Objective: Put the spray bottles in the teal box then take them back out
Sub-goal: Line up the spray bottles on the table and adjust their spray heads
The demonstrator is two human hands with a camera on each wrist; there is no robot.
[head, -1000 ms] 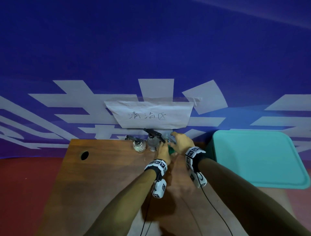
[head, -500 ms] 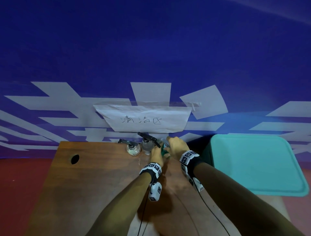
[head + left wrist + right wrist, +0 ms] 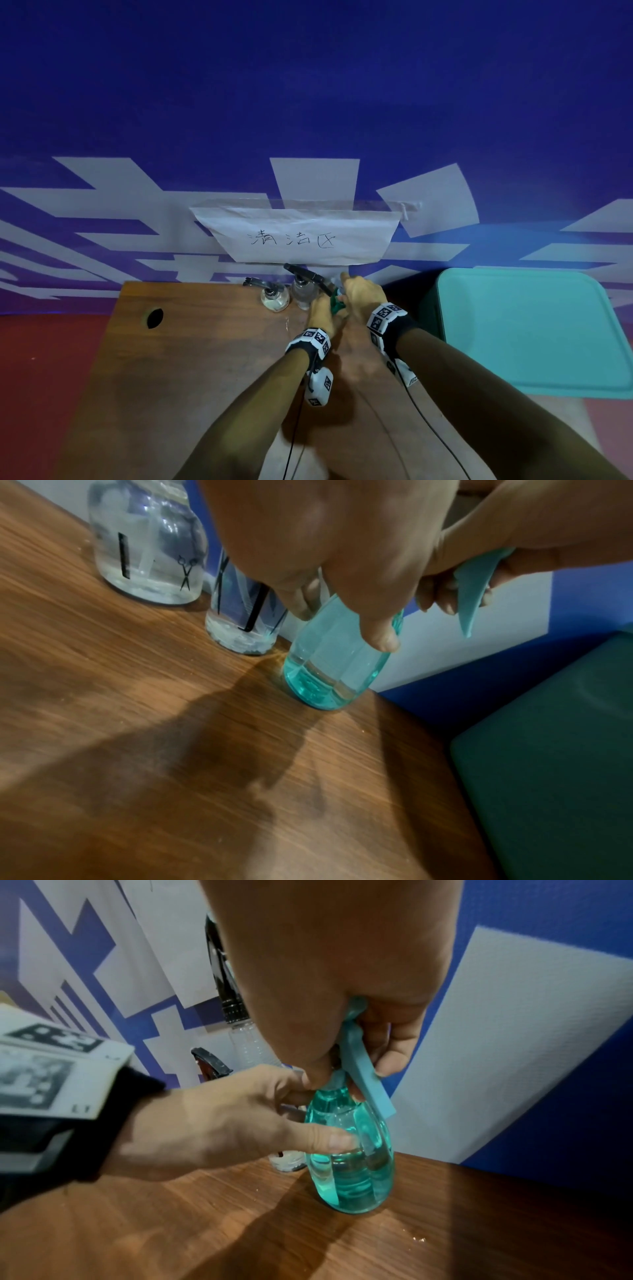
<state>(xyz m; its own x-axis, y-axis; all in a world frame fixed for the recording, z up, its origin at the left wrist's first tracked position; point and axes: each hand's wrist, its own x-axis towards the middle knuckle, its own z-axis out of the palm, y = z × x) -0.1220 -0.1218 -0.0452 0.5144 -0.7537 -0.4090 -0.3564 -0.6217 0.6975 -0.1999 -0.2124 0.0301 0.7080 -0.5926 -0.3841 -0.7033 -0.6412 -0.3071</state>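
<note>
Both hands grasp the teal spray bottle (image 3: 349, 1164) standing on the wooden surface (image 3: 191, 359): left hand (image 3: 219, 1123) curled around its body, right hand (image 3: 342, 969) clasping the trigger head, beside the lidded teal box (image 3: 534, 329).

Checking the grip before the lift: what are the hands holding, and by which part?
Both hold the teal spray bottle: the left hand round its body, the right hand round the neck and trigger at the top.

Staged cleaning corner

A handwritten paper sign (image 3: 297, 236) is hanging on a blue-and-white wall (image 3: 308, 85) above a wooden desk (image 3: 191, 359).
</note>
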